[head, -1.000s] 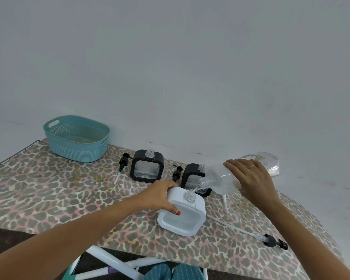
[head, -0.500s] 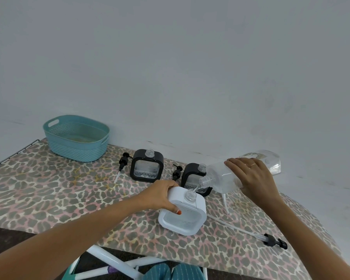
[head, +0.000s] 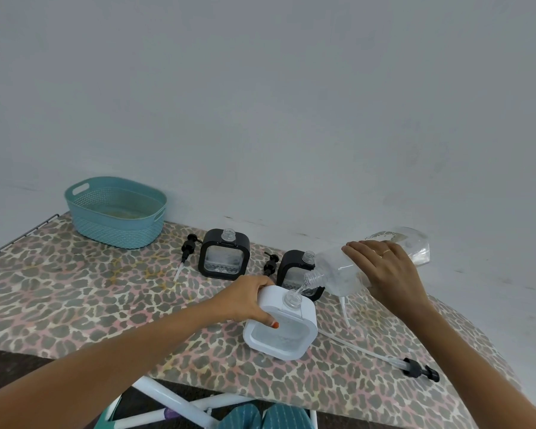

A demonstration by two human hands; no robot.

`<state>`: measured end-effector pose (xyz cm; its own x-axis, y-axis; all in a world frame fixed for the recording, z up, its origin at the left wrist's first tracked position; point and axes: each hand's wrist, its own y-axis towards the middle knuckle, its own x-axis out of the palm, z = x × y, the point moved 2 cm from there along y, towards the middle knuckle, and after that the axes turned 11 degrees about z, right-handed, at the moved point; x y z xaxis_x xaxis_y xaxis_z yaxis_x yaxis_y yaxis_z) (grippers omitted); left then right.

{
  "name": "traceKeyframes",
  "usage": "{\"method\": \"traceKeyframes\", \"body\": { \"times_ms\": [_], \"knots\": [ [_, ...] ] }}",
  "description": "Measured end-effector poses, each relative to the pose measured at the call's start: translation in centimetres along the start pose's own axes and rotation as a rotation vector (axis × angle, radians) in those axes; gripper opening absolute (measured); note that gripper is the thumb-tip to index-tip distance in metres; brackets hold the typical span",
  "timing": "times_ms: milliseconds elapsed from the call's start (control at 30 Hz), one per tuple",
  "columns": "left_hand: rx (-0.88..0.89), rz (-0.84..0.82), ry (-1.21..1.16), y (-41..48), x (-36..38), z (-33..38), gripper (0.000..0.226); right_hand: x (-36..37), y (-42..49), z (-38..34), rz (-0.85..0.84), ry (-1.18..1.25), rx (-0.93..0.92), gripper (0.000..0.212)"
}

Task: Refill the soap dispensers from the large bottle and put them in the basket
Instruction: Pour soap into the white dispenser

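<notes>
The step in hand is the pour into the first of three dispensers. The right hand point(head: 384, 270) wraps over the large clear bottle point(head: 338, 270), which is tipped almost flat. Its open mouth hangs just above the neck of the white soap dispenser point(head: 279, 339), and a thin clear stream runs between the two. The left hand point(head: 245, 300) grips the upper left corner of that dispenser, thumb on its front face. The dispenser stands tilted back on the leopard-print ironing board point(head: 75, 289). Its window shows only a shallow layer of liquid, so I judge the fill to be at an early stage. Just behind stand two black dispensers, one point(head: 223, 253) in the open and one point(head: 293, 270) partly hidden by the bottle; both have open necks and look low. Two black pump heads point(head: 187, 247) point(head: 270, 266) lie beside them, and a long-tubed pump point(head: 420, 368) lies near the right edge. The teal basket point(head: 115, 230) sits well apart at the far left with no dispenser in it. The next move calls for holding the mouth over the narrow neck and watching the level. Then the bottle is righted cleanly, before the matching pump is screwed on; a drifting stream would spill on the cover.
</notes>
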<state>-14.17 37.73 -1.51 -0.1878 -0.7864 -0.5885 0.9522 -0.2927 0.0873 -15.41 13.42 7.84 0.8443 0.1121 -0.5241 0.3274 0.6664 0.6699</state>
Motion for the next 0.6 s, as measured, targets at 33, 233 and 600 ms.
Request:
{"method": "traceKeyframes", "body": {
  "times_ms": [33, 233, 600],
  "knots": [
    [0.000, 0.001, 0.001, 0.03, 0.01, -0.01, 0.061, 0.00, 0.00, 0.00, -0.001, 0.001, -0.002, 0.070],
    [0.001, 0.008, 0.005, 0.03, 0.09, 0.01, 0.059, 0.00, 0.11, -0.05, -0.009, -0.003, -0.026, 0.070],
    [0.002, 0.015, -0.004, -0.02, 0.04, -0.02, 0.053, -0.17, 0.59, -0.20, 0.007, -0.006, -0.059, 0.068]
  ]
}}
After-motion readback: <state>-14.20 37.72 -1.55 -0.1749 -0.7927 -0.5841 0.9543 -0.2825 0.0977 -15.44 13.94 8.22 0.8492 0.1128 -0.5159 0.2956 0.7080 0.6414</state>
